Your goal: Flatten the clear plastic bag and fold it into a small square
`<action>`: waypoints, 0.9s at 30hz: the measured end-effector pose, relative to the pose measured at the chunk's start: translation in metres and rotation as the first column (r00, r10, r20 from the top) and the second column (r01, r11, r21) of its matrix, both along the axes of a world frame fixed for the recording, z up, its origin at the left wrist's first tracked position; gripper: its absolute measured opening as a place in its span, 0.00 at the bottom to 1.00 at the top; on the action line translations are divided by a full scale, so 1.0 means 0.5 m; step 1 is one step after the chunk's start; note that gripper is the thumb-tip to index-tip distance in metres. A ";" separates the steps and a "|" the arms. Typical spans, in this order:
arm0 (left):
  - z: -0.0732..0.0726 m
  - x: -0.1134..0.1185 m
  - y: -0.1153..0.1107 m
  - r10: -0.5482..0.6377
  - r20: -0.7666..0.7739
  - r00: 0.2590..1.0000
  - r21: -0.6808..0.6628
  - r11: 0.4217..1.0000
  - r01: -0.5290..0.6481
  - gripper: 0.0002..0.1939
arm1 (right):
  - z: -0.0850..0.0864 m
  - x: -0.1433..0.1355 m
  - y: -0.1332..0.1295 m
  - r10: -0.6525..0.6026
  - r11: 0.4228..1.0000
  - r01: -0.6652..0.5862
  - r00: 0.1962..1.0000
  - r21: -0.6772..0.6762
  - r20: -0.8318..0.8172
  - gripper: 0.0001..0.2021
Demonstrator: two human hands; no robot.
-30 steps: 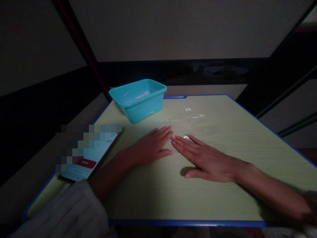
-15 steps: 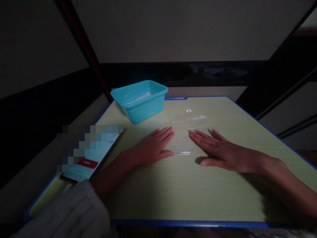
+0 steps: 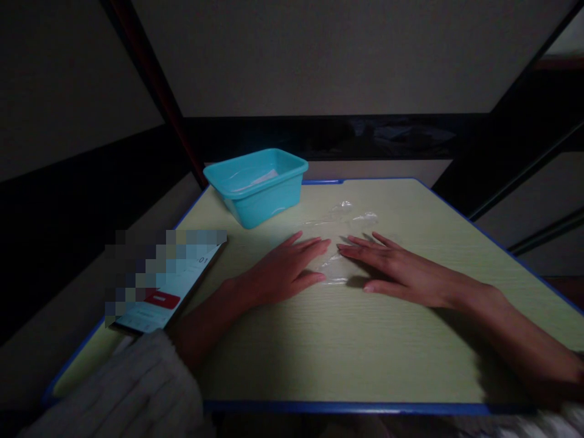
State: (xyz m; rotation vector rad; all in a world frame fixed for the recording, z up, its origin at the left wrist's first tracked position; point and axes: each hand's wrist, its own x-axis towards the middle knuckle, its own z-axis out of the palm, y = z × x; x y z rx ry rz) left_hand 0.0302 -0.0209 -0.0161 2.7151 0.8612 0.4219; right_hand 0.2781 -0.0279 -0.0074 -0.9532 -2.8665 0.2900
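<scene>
A thin, clear plastic bag (image 3: 335,265) lies flat on the table, with two crinkled strips at its far end. My left hand (image 3: 289,267) rests over its left side, palm down, fingers stretched out. From the right, my right hand (image 3: 401,271) reaches over the other side, fingers spread and pointing at the left hand. A small gap parts the fingertips of both hands. Neither hand grips anything. The bag's side edges are partly hidden under the fingers and hard to make out.
A turquoise plastic basket (image 3: 269,204) stands at the table's back left, with something pale inside. A phone (image 3: 182,286) with a lit screen, partly blurred out, lies at the left edge. The pale wood-look table (image 3: 319,359) has a blue rim. Panels rise behind it.
Both hands have moved inward, so the fingertips are closer together. My right hand has shifted left and slightly away from me, its fingers a bit raised. The bag looks much the same.
</scene>
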 end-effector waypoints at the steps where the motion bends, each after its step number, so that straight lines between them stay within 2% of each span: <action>1: 0.001 0.000 -0.001 -0.007 0.003 1.000 0.014 1.000 0.007 0.21 | 0.002 0.000 0.000 -0.002 1.000 0.002 1.000 -0.005 -0.005 0.31; 7: 0.009 0.005 -0.012 -0.073 -0.022 0.997 0.124 0.989 0.075 0.20 | 0.018 -0.004 -0.005 0.023 1.000 -0.023 0.999 -0.008 -0.025 0.29; 11: 0.010 0.009 -0.022 -0.135 -0.007 0.991 0.146 0.980 0.134 0.19 | 0.025 -0.006 -0.013 0.043 0.999 -0.042 0.998 0.022 -0.038 0.28; 15: 0.007 0.010 -0.024 -0.161 0.031 0.986 0.165 0.974 0.154 0.17 | 0.025 -0.014 -0.014 0.076 0.997 -0.074 0.991 0.017 -0.108 0.22; 18: 0.005 0.009 -0.016 -0.099 0.050 0.994 0.188 0.978 0.088 0.16 | 0.018 -0.021 0.010 -0.081 0.996 0.087 0.979 0.023 -0.189 0.20; 22: -0.001 0.003 -0.001 -0.009 0.017 1.000 0.179 0.984 0.005 0.14 | -0.004 -0.024 0.074 -0.307 0.943 0.330 0.910 0.039 -0.279 0.21; 24: -0.006 0.000 0.006 0.024 -0.002 1.000 0.172 0.985 -0.023 0.14 | -0.016 -0.025 0.107 -0.359 0.920 0.390 0.880 0.043 -0.312 0.22; 27: -0.012 -0.003 0.013 0.057 -0.010 0.998 0.168 0.984 -0.055 0.14 | -0.033 -0.025 0.141 -0.380 0.911 0.412 0.859 0.022 -0.343 0.22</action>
